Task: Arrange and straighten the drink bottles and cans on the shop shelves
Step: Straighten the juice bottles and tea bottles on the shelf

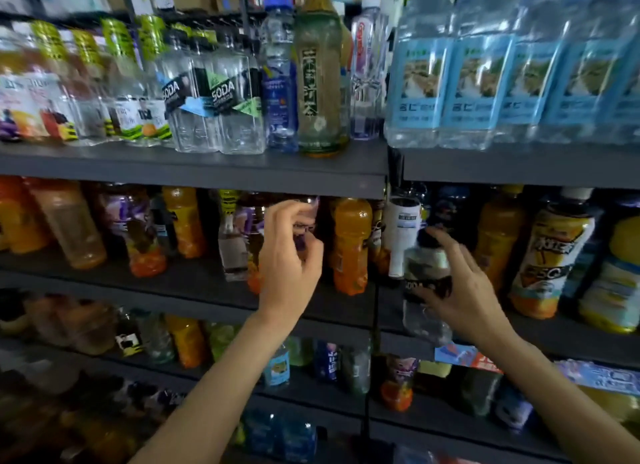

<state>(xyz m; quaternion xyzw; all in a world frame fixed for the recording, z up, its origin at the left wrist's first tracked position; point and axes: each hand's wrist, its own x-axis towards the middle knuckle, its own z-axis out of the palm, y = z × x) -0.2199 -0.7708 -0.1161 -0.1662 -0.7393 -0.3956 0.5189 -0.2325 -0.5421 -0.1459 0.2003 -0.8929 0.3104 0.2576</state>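
Both hands on bottles at the middle shelf point(194, 283)

Right hand point(460, 290) grips a soda bottle point(427, 283) before the shelf edge, likely to reseat it; left hand point(291, 255) pinches a purple-labelled bottle point(306, 221) upright, left of it.

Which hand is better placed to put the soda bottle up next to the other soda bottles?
Right. The right hand already grips the soda bottle, below the upper shelf. The left hand is curled round another bottle on the middle shelf.

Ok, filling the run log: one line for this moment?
left hand: grips bottle on middle shelf | right hand: holds clear soda bottle off shelf | stage: arranging
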